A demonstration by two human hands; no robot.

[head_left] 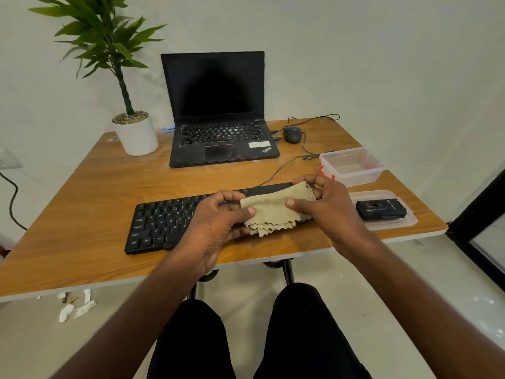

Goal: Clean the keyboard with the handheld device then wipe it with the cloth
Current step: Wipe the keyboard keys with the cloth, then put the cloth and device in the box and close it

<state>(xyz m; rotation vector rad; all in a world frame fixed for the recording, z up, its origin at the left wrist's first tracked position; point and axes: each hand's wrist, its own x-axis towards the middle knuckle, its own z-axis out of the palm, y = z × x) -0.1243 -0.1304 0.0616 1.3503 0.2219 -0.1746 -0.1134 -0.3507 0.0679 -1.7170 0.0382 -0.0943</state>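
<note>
Both grips are closed on a folded beige cloth (276,212), pinched by the left hand (218,222) at its left edge and by the right hand (325,209) at its right, above the black keyboard (164,222) on the wooden counter (95,187). A handheld device (381,210) lies on a clear lid (410,218) at the right. Farther off, a laptop (218,110), mouse (292,134), clear box (352,166) and potted plant (135,132) are set before a pale wall (382,50).

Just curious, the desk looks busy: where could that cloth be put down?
Bare wood lies between the plant pot and the keyboard, and in a strip between the laptop and the keyboard. The right side is crowded: mouse, cable, plastic tub, and lid holding the black device.
</note>
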